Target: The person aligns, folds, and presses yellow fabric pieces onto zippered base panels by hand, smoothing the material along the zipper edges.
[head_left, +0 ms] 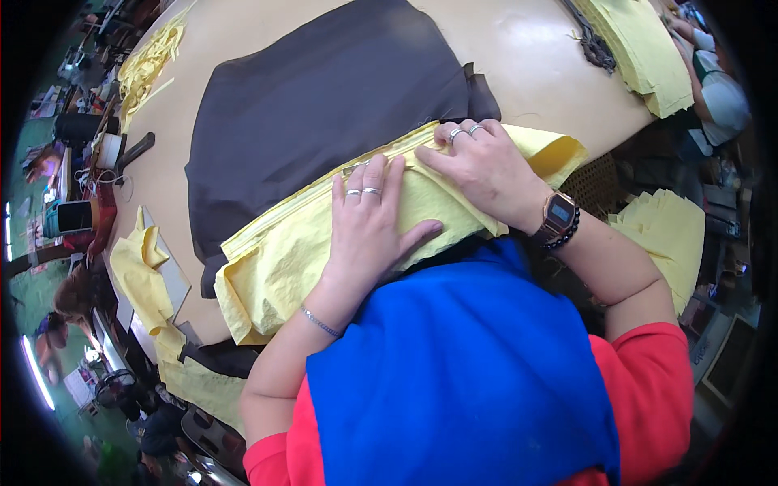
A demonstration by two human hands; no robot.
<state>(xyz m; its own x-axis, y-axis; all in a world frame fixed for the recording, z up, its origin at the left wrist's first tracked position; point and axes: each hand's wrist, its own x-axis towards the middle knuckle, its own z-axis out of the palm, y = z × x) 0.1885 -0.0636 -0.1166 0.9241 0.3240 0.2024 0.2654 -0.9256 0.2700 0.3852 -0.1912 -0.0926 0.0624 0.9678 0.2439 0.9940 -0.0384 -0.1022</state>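
A piece of yellow fabric lies at the table's near edge, overlapping a large dark brown fabric piece. Along its far edge runs a narrow yellow strip that looks like a zipper, with a small metal part by my left fingertips. My left hand rests flat on the yellow fabric, fingers stretched toward the strip and thumb out to the side. At the strip's right end, my right hand has its fingers bent and pinches the fabric edge. Its fingertips are partly hidden.
Yellow fabric scraps lie at the far left of the table. Nearer on the left is more yellow cloth. A stack of yellow pieces sits far right, another nearer right. Other people work around the table.
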